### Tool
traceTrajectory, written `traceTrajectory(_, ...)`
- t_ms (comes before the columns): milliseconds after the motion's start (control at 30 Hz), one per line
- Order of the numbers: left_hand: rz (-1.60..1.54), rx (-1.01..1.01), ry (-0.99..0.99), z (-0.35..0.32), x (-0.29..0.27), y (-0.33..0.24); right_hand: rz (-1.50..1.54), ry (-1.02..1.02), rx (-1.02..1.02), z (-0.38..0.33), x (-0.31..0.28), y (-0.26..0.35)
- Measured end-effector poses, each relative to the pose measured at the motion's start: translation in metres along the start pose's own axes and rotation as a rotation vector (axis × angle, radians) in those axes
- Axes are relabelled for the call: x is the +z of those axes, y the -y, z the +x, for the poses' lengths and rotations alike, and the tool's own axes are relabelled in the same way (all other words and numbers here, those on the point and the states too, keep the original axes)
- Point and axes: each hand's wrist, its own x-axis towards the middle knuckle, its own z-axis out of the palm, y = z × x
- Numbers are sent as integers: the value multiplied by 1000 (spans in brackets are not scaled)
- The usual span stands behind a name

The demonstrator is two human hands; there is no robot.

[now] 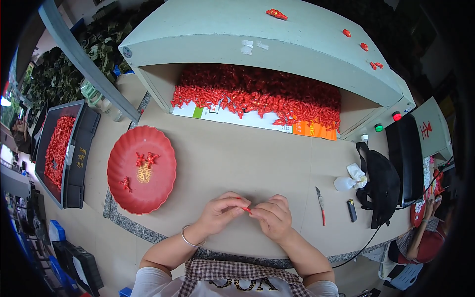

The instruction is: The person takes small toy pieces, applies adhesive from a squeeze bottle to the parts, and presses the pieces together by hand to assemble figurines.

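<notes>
Near the table's front edge, my left hand [221,214] and my right hand [273,216] meet fingertip to fingertip. Both are closed in a pinch on one small red piece [246,209], mostly covered by the fingers. To the left of them a scalloped red dish [159,182] with a gold mark holds a few small red figure-like pieces [146,159]. Beyond my hands, a large heap of similar glossy red pieces [257,94] lies on a white and orange printed sheet [284,127] beneath a pale green shelf box [237,49].
A grey bin [75,185] of red pieces stands at far left beside a slanting metal post [89,59]. To the right lie a slim knife-like tool [321,205], a black lighter-shaped object [352,210], a small translucent bottle [344,183] and a black bag [385,183]. Another person [428,237] sits at far right.
</notes>
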Motion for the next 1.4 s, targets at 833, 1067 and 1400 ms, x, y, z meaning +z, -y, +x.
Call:
traceTrajectory(833, -138, -79, -53, 0, 1, 7, 36, -5, 51, 0, 6, -4)
traceTrajectory(1067, -58, 14, -4, 4, -3, 2, 4, -31, -12, 3, 4, -1)
traceTrajectory(1400, -333, -27, -20, 9, 1, 0, -257, 44, -233, 6, -8, 3)
